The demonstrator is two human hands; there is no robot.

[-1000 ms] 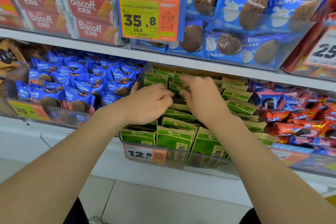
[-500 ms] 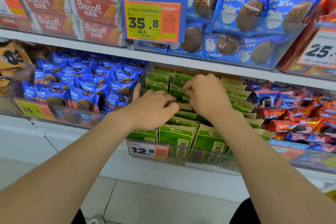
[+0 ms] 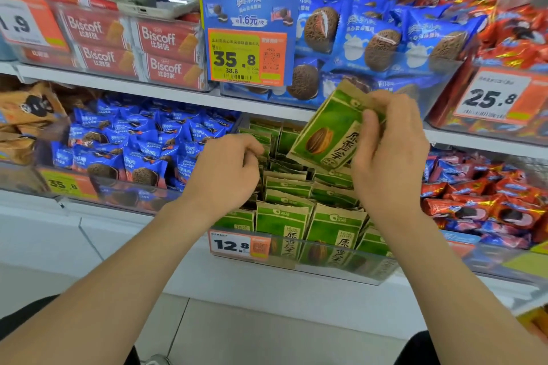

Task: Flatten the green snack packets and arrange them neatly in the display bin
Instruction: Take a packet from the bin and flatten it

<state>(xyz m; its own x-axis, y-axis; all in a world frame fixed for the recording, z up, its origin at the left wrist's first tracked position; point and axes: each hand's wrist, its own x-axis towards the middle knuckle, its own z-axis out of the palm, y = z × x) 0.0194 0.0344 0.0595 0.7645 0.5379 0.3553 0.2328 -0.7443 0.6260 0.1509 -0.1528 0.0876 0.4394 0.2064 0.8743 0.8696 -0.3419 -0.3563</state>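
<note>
Right hand (image 3: 388, 163) pinches raised green paper snack packet (image 3: 329, 130).
Left hand (image 3: 228, 172) curled in clear plastic display bin (image 3: 341, 259); grip unclear.

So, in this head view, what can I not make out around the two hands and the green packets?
Head view, left hand: its curled fingers sink among the standing green paper packets; its own back hides whether they grip one.
Head view, lifted green seed-picture packet: the right hand pinches it and covers its right edge.
Head view, orange 12.8 price tag: small print too small to read.
</note>
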